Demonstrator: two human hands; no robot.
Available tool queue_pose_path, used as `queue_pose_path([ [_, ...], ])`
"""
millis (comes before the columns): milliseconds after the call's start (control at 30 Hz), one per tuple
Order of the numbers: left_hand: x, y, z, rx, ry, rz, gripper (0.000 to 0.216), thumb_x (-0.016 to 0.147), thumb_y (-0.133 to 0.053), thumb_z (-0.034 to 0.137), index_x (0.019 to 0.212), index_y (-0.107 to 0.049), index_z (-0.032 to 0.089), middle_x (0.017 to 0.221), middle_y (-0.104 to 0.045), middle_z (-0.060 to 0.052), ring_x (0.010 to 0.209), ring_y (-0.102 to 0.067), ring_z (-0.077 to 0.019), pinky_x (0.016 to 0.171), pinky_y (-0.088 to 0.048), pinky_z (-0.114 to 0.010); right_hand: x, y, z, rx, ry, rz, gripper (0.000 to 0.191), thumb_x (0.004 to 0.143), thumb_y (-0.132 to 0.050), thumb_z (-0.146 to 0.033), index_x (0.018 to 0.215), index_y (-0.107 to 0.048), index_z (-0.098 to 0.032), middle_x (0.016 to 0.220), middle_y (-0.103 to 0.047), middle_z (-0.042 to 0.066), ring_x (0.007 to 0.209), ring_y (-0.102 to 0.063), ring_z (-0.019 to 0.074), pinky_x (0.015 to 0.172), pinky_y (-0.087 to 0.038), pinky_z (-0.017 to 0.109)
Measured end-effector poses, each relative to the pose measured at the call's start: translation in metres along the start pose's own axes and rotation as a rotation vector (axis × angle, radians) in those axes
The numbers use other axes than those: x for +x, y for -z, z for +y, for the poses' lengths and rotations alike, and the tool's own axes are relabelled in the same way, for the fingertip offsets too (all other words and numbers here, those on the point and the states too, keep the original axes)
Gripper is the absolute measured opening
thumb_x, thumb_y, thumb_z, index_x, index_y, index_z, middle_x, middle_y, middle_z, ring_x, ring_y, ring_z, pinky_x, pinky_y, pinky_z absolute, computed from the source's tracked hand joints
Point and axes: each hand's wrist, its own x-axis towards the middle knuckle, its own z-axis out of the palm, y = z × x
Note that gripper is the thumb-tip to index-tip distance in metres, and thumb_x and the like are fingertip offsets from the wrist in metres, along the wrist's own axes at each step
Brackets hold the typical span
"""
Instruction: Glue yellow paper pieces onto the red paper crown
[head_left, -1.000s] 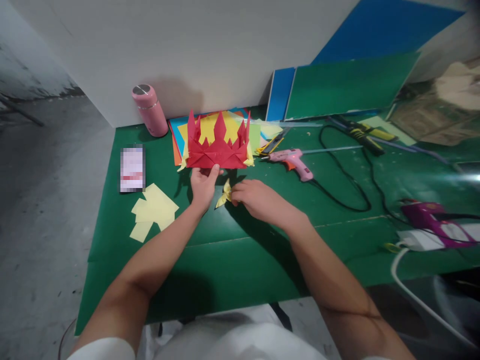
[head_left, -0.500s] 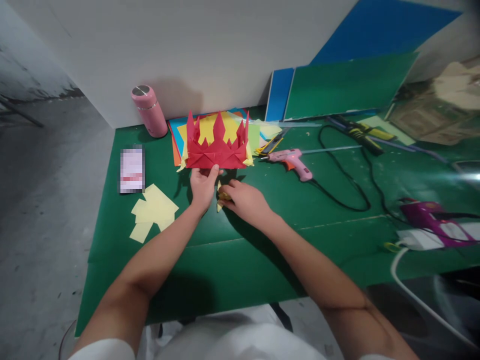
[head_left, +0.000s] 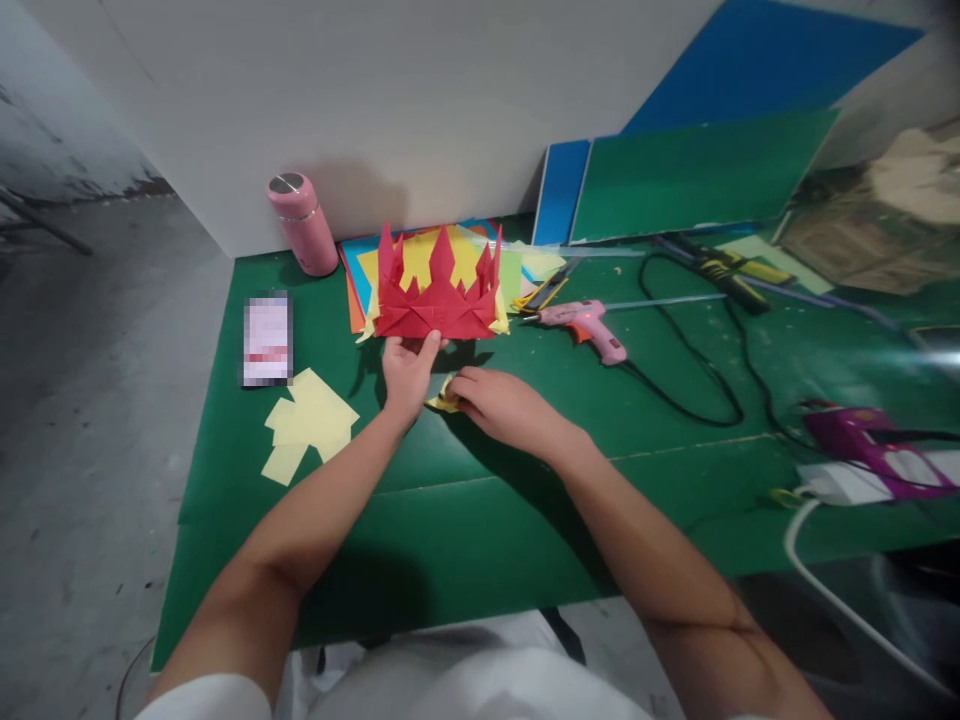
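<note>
A red folded-paper crown (head_left: 441,308) with tall points and yellow paper pieces at both sides stands upright, held at its lower front edge by my left hand (head_left: 407,375), thumb in front. Close by on the right, my right hand (head_left: 506,402) pinches a small folded yellow paper piece (head_left: 444,398) just above the green table. The fingers hide part of that piece. The piece and the crown are apart.
Yellow paper sheets (head_left: 311,425) and a phone (head_left: 268,340) lie at left, below a pink bottle (head_left: 304,225). Coloured paper (head_left: 360,290) is behind the crown. A pink glue gun (head_left: 592,328), its cable, a utility knife (head_left: 549,290) and a power strip (head_left: 832,482) are at right.
My right hand has turned the yellow paper piece, which now points left rather than standing upright. The left hand keeps its hold on the crown.
</note>
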Motion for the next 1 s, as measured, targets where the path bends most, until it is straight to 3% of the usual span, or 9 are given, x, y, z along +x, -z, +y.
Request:
queue_pose_path([
  [200,0.001,0.001,-0.002,-0.03,-0.023,-0.006,0.035,0.065,-0.087,0.032,0.083,-0.061,0.017,0.08,-0.073,-0.002,0.074,-0.071,-0.0147,0.079,-0.057,-0.032,-0.003,0.006,0.001,0.045,-0.03,0.036,0.024,0.089,-0.044,-0.006,0.096,-0.065,-0.016,0.094,-0.065,0.008,0.085,-0.058,0.0193,0.071,-0.036,0.028],
  [300,0.001,0.001,-0.001,-0.007,-0.002,0.006,0.033,0.067,-0.086,0.03,0.083,-0.06,0.017,0.08,-0.073,-0.002,0.077,-0.072,-0.0162,0.082,-0.057,-0.034,-0.002,0.007,-0.003,0.03,-0.025,0.06,0.011,0.092,-0.054,-0.019,0.093,-0.064,-0.016,0.09,-0.065,0.009,0.085,-0.057,0.0209,0.072,-0.036,0.029],
  [367,0.001,0.0,0.0,0.006,0.006,0.011,0.031,0.068,-0.085,0.028,0.082,-0.06,0.016,0.08,-0.073,-0.002,0.077,-0.072,-0.0163,0.083,-0.056,-0.035,0.0,0.005,-0.005,-0.01,-0.028,0.041,0.013,0.089,-0.063,-0.026,0.096,-0.064,-0.015,0.092,-0.064,0.009,0.085,-0.057,0.022,0.07,-0.035,0.03],
  [533,0.002,0.002,-0.002,-0.001,-0.012,-0.006,0.033,0.068,-0.085,0.031,0.084,-0.06,0.017,0.078,-0.073,-0.001,0.072,-0.071,-0.0148,0.08,-0.056,-0.032,0.001,0.002,-0.002,-0.074,-0.041,-0.012,0.009,0.089,-0.06,-0.017,0.096,-0.066,-0.017,0.093,-0.064,0.008,0.082,-0.058,0.0201,0.066,-0.032,0.029],
  [700,0.0,0.003,-0.003,0.039,0.015,-0.007,0.039,0.063,-0.087,0.037,0.079,-0.058,0.017,0.068,-0.071,0.001,0.063,-0.071,-0.014,0.07,-0.055,-0.027,-0.014,0.024,0.001,0.007,0.02,-0.012,0.007,0.084,-0.064,-0.014,0.087,-0.067,-0.019,0.087,-0.064,0.005,0.078,-0.059,0.0178,0.063,-0.033,0.027],
  [767,-0.001,0.003,-0.003,0.041,0.013,-0.016,0.038,0.063,-0.087,0.037,0.078,-0.058,0.017,0.069,-0.072,0.0,0.064,-0.071,-0.0139,0.071,-0.054,-0.027,-0.019,0.039,-0.001,0.057,0.062,0.067,0.008,0.085,-0.063,-0.014,0.089,-0.066,-0.02,0.087,-0.064,0.004,0.079,-0.059,0.0175,0.064,-0.035,0.027],
  [867,-0.001,0.003,-0.003,0.026,0.012,-0.033,0.036,0.063,-0.087,0.033,0.08,-0.059,0.017,0.075,-0.073,-0.001,0.071,-0.071,-0.0142,0.073,-0.054,-0.026,-0.018,0.058,-0.002,0.041,0.153,0.29,0.006,0.089,-0.059,-0.019,0.091,-0.065,-0.02,0.089,-0.066,0.006,0.083,-0.06,0.0197,0.069,-0.04,0.03],
  [1000,0.0,0.003,-0.005,-0.016,0.02,-0.042,0.039,0.058,-0.089,0.028,0.083,-0.059,0.018,0.077,-0.074,0.0,0.073,-0.071,-0.0138,0.075,-0.054,-0.026,0.005,0.061,0.004,-0.097,0.156,0.575,0.01,0.092,-0.055,-0.022,0.093,-0.065,-0.021,0.094,-0.066,0.009,0.088,-0.059,0.0235,0.076,-0.043,0.036],
])
